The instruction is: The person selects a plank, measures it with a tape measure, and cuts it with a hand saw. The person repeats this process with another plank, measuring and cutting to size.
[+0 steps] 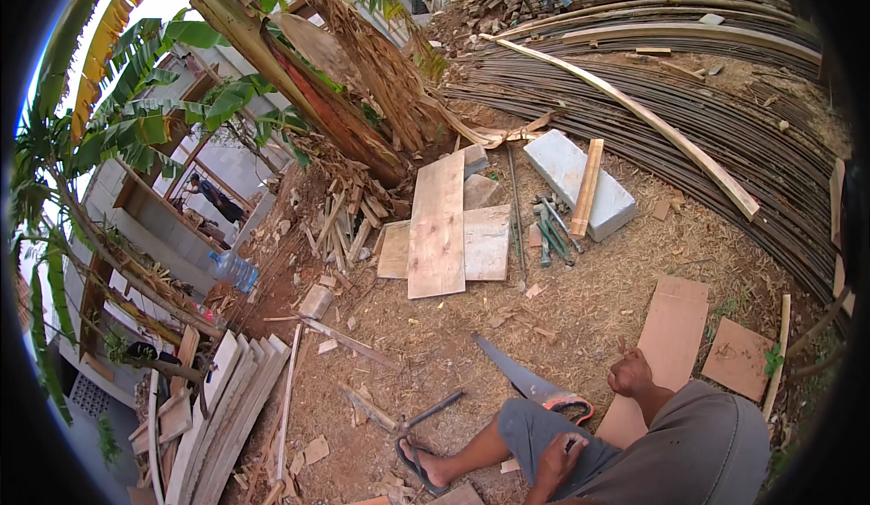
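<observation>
My right hand [632, 373] is closed, its fingers curled together above a long plywood board [675, 324]; whether it holds anything small is hidden. Down at my grey-clad thigh, my left hand [555, 461] is curled too, with a small dark spot at its fingertips that I cannot make out. A handsaw [521, 373] with an orange handle lies on the ground beside my knee, nearest to both hands but touched by neither. By my sandalled foot rests a hammer-like tool [433, 410] with a dark metal head and a wooden handle.
Plywood panels [437, 224] lie ahead, near a pale block [580, 183] and several green metal tools [555, 233]. Long steel bars [707, 115] curve along the right. Stacked planks [227, 414] stand left, a banana trunk [299, 70] behind. Another person [216, 199] is far left.
</observation>
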Tool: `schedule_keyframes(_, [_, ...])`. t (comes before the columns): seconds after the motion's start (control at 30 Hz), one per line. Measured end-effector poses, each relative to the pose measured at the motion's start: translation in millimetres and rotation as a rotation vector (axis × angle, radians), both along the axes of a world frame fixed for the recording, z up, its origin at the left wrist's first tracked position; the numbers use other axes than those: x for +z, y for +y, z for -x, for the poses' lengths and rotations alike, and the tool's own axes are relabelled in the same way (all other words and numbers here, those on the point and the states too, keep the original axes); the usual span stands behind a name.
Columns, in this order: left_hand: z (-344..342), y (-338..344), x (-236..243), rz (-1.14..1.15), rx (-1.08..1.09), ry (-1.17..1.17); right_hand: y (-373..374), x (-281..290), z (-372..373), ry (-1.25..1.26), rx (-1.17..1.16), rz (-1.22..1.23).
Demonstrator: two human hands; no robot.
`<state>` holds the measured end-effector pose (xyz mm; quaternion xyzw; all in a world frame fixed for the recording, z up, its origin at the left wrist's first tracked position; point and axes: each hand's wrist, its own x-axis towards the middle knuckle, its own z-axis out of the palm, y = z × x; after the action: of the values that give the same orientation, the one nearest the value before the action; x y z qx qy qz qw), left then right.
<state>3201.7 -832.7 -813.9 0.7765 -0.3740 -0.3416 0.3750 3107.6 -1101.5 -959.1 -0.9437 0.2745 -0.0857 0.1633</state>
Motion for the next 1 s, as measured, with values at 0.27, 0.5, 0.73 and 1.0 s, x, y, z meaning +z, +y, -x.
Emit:
schedule_keyframes(0.27, [-59.8,5.0,6.1,-0.136,0.142,-0.750,0.2,7.8,-1.4,0.070,0.017,0.030])
schedule_keyframes(0.5, [-56.5,-3.5,-8.6,-0.196,0.111,-0.737,1.6,8.8,-1.0,0.089,0.005,-0.025])
schedule_keyframes(0.73, [-52.4,4.6,2.7,-0.249,0.142,-0.169,2.9,6.7,-3.3,0.128,0.001,-0.001])
schedule_keyframes(1.0, [13.5,6.7,-23.5,0.005,-0.317,0.398,2.8,9.2,-5.7,0.166,-0.001,-0.051])
